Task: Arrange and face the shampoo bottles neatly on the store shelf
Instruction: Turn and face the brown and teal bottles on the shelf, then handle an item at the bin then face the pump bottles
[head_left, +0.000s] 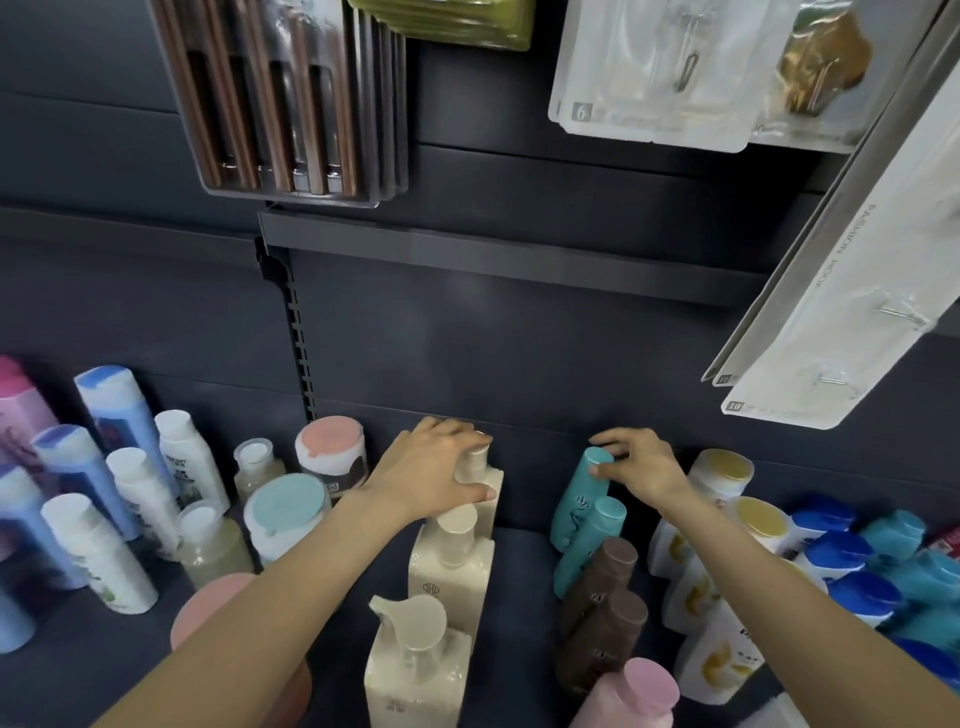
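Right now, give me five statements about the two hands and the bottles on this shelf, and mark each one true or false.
1. The left hand grips the top of the rearmost cream pump bottle. True.
2. The right hand holds a brown bottle. False: its fingers pinch the cap of the rear teal bottle; the brown bottles stand untouched in front of it.
3. Three cream pump bottles stand in a row from back to front. True.
4. The teal-lidded jar sits right of the cream bottles. False: it sits left of them.
5. Both hands are empty. False: each holds a bottle top.
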